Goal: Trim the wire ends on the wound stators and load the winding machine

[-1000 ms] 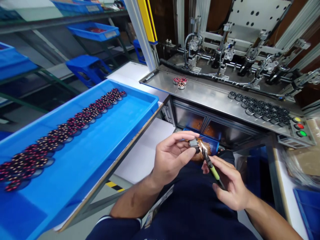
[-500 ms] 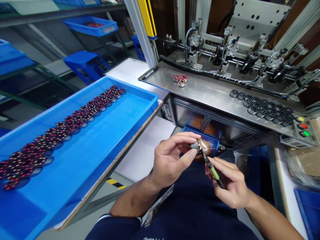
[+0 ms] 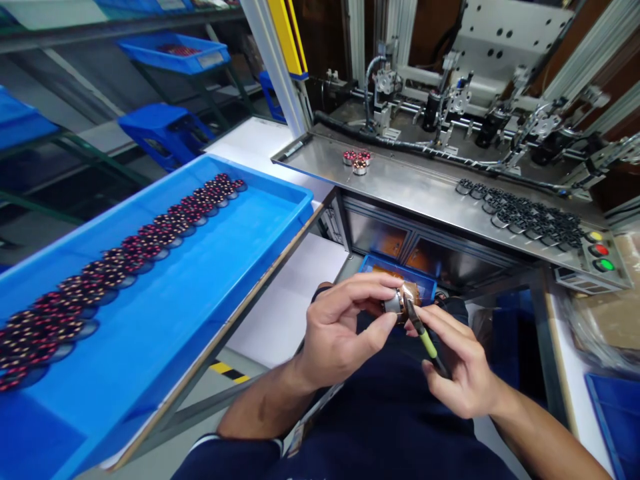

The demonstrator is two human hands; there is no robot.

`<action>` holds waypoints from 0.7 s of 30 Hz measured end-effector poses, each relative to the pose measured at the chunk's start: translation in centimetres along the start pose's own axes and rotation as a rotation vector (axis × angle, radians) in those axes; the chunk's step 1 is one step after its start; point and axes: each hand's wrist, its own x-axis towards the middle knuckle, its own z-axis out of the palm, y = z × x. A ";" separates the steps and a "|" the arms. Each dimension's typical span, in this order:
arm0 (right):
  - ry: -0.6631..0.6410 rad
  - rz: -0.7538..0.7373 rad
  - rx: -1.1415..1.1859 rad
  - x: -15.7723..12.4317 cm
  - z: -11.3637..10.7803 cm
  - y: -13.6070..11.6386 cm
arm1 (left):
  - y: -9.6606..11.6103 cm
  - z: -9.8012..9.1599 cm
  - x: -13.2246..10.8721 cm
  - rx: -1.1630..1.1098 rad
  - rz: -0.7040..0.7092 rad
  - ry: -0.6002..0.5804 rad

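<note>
My left hand grips a small wound motor stator by its grey rim, between the thumb and fingers. In my right hand is a pair of wire cutters with green-and-black handles. The dark jaws point up at the stator's wire side and meet or nearly meet it; the exact contact is too small to tell. Thin copper wire ends show beside the jaws. Below the hands, a blue bin holds something copper-brown, partly hidden.
To the left, a long blue tray carries rows of red-and-black wound stators. Three wound stators stand on the metal bench; several black stators sit farther right, near the control buttons. Behind is a winding machine.
The stator has turned slightly in my left hand, and the cutters' jaws have risen a little along its wire side. The whole view has shifted slightly.
</note>
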 end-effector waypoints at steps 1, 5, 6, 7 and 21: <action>0.003 0.002 0.000 0.1 0.0 -0.1 | 0.0 0.0 0.0 0.005 -0.002 -0.002; 0.013 0.013 -0.004 0.1 0.1 -0.2 | 0.1 0.0 -0.1 0.033 -0.011 0.008; 0.016 0.012 -0.008 0.1 0.1 -0.2 | 0.1 0.0 -0.1 0.040 -0.008 0.009; 0.021 0.008 -0.014 0.0 0.1 -0.3 | 0.2 0.0 -0.1 0.048 -0.004 0.010; 0.157 0.211 0.027 -1.4 -0.9 0.1 | -1.2 -1.7 0.4 0.390 0.359 -0.087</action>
